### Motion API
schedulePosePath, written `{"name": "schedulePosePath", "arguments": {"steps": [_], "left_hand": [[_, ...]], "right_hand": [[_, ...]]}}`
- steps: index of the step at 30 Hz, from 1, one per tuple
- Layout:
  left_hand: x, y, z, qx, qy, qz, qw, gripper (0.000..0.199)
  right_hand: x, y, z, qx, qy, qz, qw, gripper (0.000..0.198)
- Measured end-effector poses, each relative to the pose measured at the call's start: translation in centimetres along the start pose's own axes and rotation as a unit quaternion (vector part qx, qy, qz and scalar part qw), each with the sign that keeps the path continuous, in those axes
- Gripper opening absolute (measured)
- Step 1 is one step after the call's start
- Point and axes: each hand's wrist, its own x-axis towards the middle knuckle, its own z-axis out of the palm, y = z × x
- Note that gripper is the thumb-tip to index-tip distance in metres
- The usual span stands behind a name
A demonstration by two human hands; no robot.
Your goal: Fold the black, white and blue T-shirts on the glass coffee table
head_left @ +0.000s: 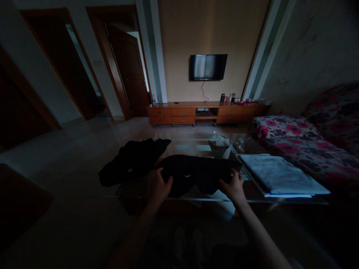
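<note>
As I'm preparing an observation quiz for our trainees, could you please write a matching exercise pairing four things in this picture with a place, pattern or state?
1. Television
2. Dark cloth with small white mark
3. Flat bluish-grey stack
4. Sofa

A. Gripped by left hand and right hand
B. Pink-flowered
C. On the wall
D. On the glass table's right side

Pairs: 1-C, 2-A, 3-D, 4-B

Very dim and underexposed, with weak, cool light; pale, window-like reflections glow on the television (208,67) and the glass tabletop (179,144); a faint warm sheen runs down the tan wall panel (209,33); the black cloth (200,168) sinks into nearly featureless shadow; lower corners fall almost to black; wide-angle distortion tilts the doorframes (109,71) at left.
</note>
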Motion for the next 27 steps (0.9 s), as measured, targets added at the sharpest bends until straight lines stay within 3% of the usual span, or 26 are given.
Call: {"name": "schedulePosePath", "arguments": {"steps": [3,5,7,10,12,13,16,19,23,27], "left_hand": [[-1.4,2.1,-0.5,0.105,-0.018,0.11,0.988,0.044],[-2.1,3.4,-0.8,0.131,-0.089,0.138,0.978,0.024],[-2.6,4.1,-0.9,0.1,-0.204,0.128,0.965,0.015],[-3.4,3.8,-0.6,0.023,-0.404,0.048,0.913,0.034],[-4.0,3.1,-0.1,-0.003,-0.488,0.012,0.873,0.037],[-4.4,2.6,0.2,-0.018,-0.501,0.006,0.865,0.037],[-5.3,1.7,1.1,-0.08,-0.45,-0.007,0.889,0.061],[-5.5,1.7,1.5,-0.156,-0.406,-0.011,0.9,0.096],[-4.9,2.3,0.7,-0.186,-0.394,0.04,0.899,0.121],[-4.3,2.4,0.1,-0.162,-0.34,0.025,0.926,0.1]], "right_hand": [[-1.8,-1.2,0.7,-0.244,0.056,-0.094,0.964,0.058],[-2.8,-2.0,1.4,-0.291,0.035,-0.151,0.944,0.044],[-3.5,-2.5,2.0,-0.294,-0.021,-0.176,0.939,0.037],[-3.9,-2.4,2.5,-0.299,-0.133,-0.19,0.926,0.043],[-3.9,-2.0,2.6,-0.293,-0.185,-0.183,0.92,0.046],[-3.9,-1.8,2.6,-0.274,-0.204,-0.172,0.924,0.043],[-4.1,-2.1,2.9,-0.148,-0.246,-0.119,0.95,0.022],[-5.3,-3.8,3.5,0.003,-0.282,-0.078,0.956,0.024],[-7.4,-6.1,4.3,0.139,-0.385,-0.059,0.91,0.027],[-8.2,-6.3,4.3,0.177,-0.47,-0.025,0.864,0.028]]}}
